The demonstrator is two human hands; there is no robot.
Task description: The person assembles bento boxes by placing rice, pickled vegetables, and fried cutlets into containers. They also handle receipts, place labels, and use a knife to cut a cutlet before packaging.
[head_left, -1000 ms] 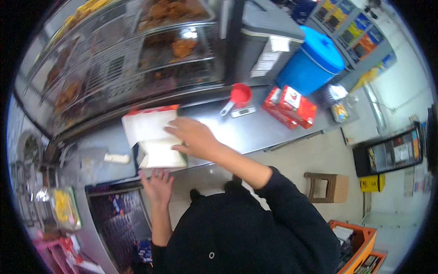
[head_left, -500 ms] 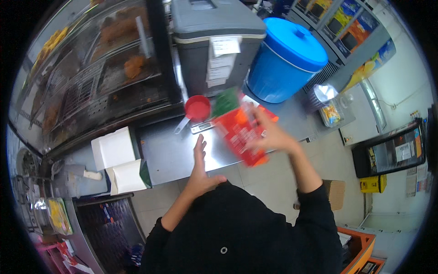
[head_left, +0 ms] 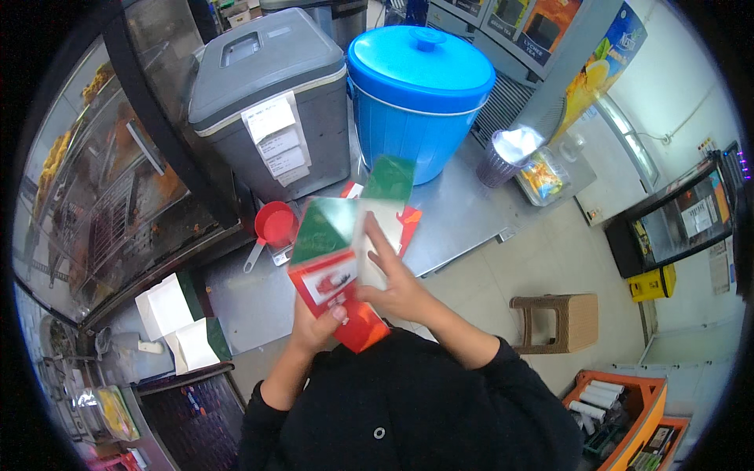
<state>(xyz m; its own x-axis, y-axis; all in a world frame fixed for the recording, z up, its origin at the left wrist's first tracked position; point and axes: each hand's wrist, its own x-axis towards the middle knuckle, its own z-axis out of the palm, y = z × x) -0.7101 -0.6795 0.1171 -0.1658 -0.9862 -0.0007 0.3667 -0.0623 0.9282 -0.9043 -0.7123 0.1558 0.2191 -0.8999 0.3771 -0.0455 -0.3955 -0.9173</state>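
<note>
A red and green folded carton (head_left: 323, 231) with a white inside is spread partly unfolded in front of my chest. My left hand (head_left: 312, 323) grips its red lower panel, thumb on the front near the printed picture. Stretched fingers of my right hand (head_left: 397, 284) lie against the carton's white inner side, slightly blurred, with the thumb beside the red edge. Behind it, on the steel counter, shows part of another red and orange carton piece (head_left: 410, 226), mostly hidden. A red scoop (head_left: 276, 223) with a pale handle rests just left of the carton, upon a small scale (head_left: 281, 255).
An opened white-lined carton (head_left: 169, 302) stands at the counter's left. Behind are a grey cooler box (head_left: 259, 86), a blue lidded bucket (head_left: 420, 98) and a glass food case (head_left: 149, 169). A purple cup stack (head_left: 496, 161) stands right; a brown stool (head_left: 569, 322) is on the floor.
The carton has come left and nearer to me and is spreading apart. My left hand, free before, now grips it; my right hand's fingers have moved against its inside. The view has shifted.
</note>
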